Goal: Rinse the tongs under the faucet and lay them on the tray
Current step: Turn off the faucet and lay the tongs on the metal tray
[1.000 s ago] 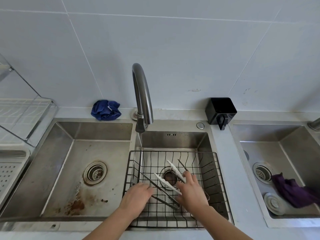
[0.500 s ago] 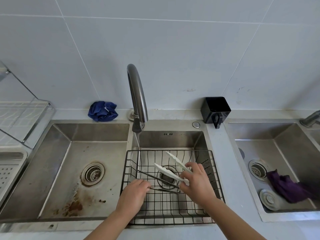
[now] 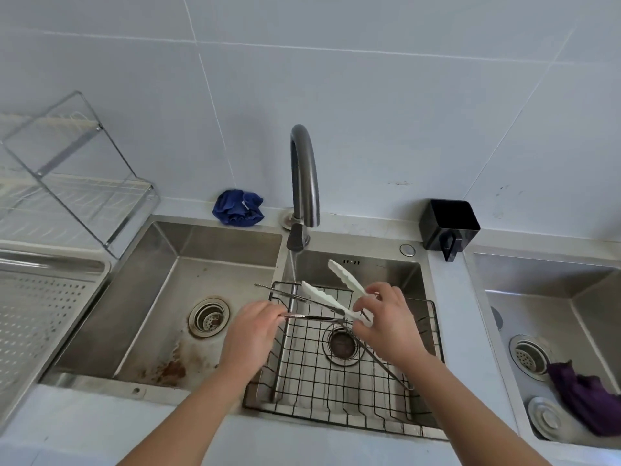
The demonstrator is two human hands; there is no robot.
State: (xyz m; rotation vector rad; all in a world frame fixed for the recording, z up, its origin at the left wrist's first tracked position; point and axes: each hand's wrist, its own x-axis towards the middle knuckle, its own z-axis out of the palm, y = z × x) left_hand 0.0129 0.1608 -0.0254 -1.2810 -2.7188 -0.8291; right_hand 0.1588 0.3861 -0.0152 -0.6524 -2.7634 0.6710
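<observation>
Right grip [image 3: 389, 322] curled round handle end of white tongs [image 3: 324, 297], arms spread, tips toward faucet [image 3: 305, 169]. Left grip [image 3: 255, 334] pinches slim metal tongs [image 3: 309, 317]. Both held above wire basket [image 3: 322, 417] in middle sink [image 3: 386, 274], beside running water [image 3: 293, 267].

Faucet [image 3: 305, 176] arches over the wire basket [image 3: 336, 413]; left basin [image 3: 141, 317] offers open passage.

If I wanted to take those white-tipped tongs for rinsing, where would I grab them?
Grip the white-tipped tongs by the narrow end where the arms meet, coming from the right, as the right hand does. The tips fan open toward the faucet stream, so that hold leaves them free for water.
</observation>
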